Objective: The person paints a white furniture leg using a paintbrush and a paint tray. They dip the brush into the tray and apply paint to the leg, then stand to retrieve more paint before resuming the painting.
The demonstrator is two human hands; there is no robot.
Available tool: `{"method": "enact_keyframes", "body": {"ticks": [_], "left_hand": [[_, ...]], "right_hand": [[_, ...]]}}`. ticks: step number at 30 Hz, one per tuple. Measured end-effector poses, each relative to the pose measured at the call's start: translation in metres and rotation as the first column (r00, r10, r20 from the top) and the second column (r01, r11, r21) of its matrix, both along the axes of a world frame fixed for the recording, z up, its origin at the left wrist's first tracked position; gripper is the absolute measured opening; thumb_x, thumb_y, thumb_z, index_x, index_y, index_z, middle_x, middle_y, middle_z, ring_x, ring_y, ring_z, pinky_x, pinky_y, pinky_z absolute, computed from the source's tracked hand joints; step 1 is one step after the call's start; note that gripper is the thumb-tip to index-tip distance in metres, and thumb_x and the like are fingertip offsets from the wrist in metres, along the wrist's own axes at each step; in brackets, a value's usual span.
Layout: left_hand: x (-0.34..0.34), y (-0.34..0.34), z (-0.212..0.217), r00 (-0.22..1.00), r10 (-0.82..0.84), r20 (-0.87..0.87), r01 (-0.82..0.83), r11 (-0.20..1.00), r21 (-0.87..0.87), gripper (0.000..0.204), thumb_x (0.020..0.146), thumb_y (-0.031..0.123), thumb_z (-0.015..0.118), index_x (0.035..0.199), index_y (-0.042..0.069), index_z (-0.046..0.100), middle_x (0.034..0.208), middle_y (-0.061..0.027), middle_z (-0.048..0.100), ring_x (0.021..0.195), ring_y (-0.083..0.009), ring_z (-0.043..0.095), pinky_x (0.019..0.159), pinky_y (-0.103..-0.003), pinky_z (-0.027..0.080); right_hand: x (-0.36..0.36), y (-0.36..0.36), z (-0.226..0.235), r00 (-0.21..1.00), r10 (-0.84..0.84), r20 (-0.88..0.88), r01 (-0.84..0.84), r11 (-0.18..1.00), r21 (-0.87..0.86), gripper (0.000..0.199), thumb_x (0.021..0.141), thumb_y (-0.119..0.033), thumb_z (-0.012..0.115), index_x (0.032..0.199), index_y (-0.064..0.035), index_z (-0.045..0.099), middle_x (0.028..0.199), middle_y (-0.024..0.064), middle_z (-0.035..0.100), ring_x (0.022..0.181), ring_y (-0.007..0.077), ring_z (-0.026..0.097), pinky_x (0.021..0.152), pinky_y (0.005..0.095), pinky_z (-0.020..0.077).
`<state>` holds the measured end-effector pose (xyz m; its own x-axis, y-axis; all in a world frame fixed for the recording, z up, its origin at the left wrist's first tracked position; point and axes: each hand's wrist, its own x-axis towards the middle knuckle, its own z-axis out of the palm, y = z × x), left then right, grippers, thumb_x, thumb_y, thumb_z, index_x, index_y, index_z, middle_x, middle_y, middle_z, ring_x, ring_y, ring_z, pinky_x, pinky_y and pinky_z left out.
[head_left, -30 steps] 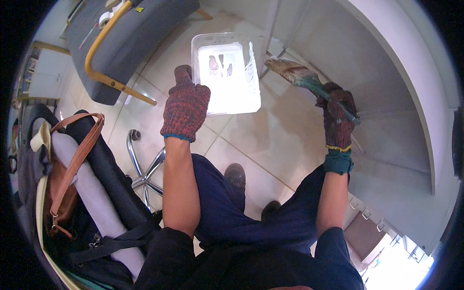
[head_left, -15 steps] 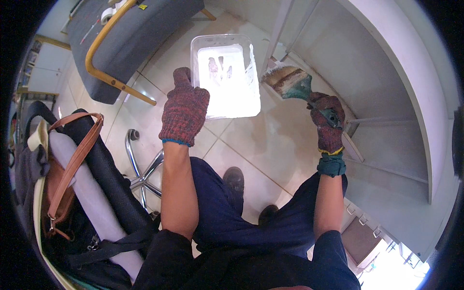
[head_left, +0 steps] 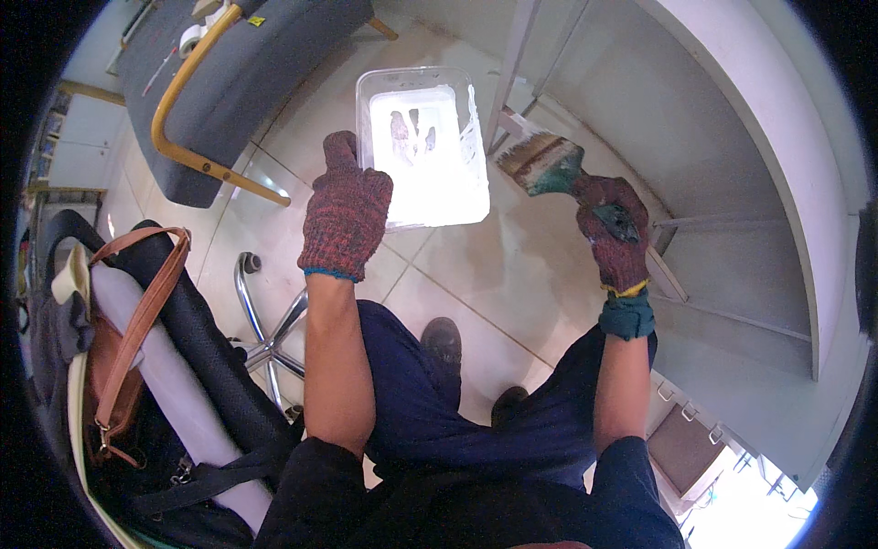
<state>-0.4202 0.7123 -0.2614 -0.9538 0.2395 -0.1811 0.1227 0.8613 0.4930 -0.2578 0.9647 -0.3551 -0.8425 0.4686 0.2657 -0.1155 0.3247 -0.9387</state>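
Note:
My left hand (head_left: 345, 209), in a dark red knitted glove, grips the left side of a clear plastic tub (head_left: 366, 91). White paint (head_left: 444, 188) covers much of the tub's inside, with a few darker bare patches in it. In a matching glove, my right hand (head_left: 615, 229) is closed round the handle of a wide paintbrush (head_left: 549, 165). The brush points up and left, its bristles whitish at the tip and its ferrule smeared green. Its bristle end is apart from the tub and close to a pale upright bar (head_left: 517, 69) of the furniture frame.
To the right stands a large pale panelled unit (head_left: 732, 274) with a curved edge. At upper left is a grey couch (head_left: 274, 64) with a wooden armrest (head_left: 174, 137). A chair's chrome base (head_left: 267, 348) and bags with a brown strap (head_left: 137, 339) are at left, over floor tiles (head_left: 457, 274).
The paintbrush has turned slightly, its bristles dipping a little lower. The tub and my left hand have barely shifted in the picture, and both grips stay the same.

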Motion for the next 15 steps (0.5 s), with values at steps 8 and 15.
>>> {"method": "enact_keyframes", "body": {"ticks": [8, 15], "left_hand": [[0.000, 0.000, -0.003, 0.999, 0.016, -0.027, -0.016, 1.000, 0.010, 0.042, 0.081, 0.019, 0.048, 0.118, 0.006, 0.035, 0.098, -0.0301, 0.058, 0.092, -0.0475, 0.056, 0.079, -0.051, 0.044], [0.001, -0.001, -0.002, 1.000, 0.020, -0.016, -0.021, 0.999, -0.028, 0.043, 0.080, 0.019, 0.049, 0.119, 0.006, 0.034, 0.096, -0.0301, 0.059, 0.087, -0.0451, 0.059, 0.075, -0.050, 0.047]], "right_hand": [[-0.010, -0.008, 0.000, 0.993, 0.017, -0.118, -0.016, 1.000, 0.010, 0.023, 0.068, 0.002, 0.065, 0.090, -0.0049, 0.059, 0.095, 0.0091, 0.061, 0.094, 0.0210, 0.058, 0.083, 0.0327, 0.0451], [0.010, -0.006, 0.004, 0.998, -0.045, 0.041, 0.043, 0.998, 0.038, 0.023, 0.069, 0.000, 0.066, 0.091, -0.0041, 0.059, 0.096, 0.0072, 0.061, 0.095, 0.0188, 0.058, 0.084, 0.0312, 0.0447]]}}
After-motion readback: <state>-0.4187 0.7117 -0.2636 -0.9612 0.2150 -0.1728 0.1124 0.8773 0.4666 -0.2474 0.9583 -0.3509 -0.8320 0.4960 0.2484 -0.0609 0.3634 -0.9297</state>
